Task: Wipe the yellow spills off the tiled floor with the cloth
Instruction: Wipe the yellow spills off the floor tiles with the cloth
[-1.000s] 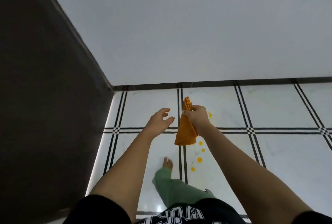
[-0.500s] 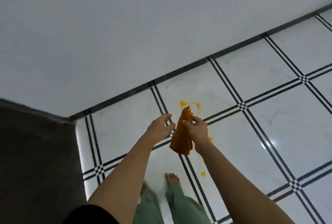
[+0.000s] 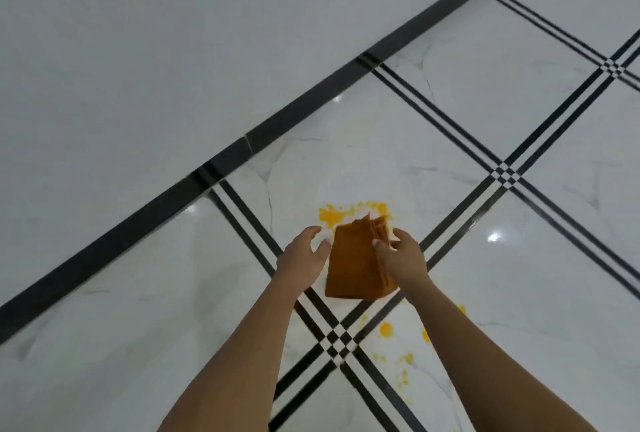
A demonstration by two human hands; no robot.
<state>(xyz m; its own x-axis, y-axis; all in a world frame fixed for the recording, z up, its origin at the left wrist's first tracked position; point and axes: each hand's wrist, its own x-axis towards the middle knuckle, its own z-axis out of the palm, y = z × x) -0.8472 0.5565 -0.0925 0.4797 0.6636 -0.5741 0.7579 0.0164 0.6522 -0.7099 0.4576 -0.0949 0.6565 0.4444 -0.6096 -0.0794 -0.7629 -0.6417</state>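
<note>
1. White glossy tiled floor [image 3: 104, 345] closest in, veined like marble, crossed by black stripes [image 3: 337, 340] meeting in a small checkered knot between the two forearms.
2. Left forearm [image 3: 242, 362] and right forearm [image 3: 485, 362], both bare, reaching up from the bottom edge, wide apart low down and closer together at the wrists.
3. Small yellow drops [image 3: 385, 329] scattered on the tile just right of the stripe crossing, one round blob bigger than the rest, a few partly hidden behind the right forearm.
4. Left hand [image 3: 301, 263] held above the floor, fingers relaxed and slightly spread, holding nothing; fingertips just beside the left edge of the cloth, contact impossible to tell through the blur.
5. Orange cloth [image 3: 353, 265] folded into a thick rectangle, stacked layers showing along its right side, held up in the air between the two hands and over the stripes.
6. Right hand [image 3: 403, 260] pinching the cloth at its right edge near the top, thumb on the near face, other fingers curled round the layered edge behind.
7. Just past the cloth's upper edge, a larger yellow spill [image 3: 337, 215], a ragged smear on the tile, its lower right part covered by the cloth.
8. Bright glints of light [image 3: 493, 237] on the tiles to the right.
9. Farther off, black skirting [image 3: 277, 123] running diagonally from lower left to upper right along the floor's edge.
10. Farthest, a plain pale wall [image 3: 173, 51] filling the upper left.
</note>
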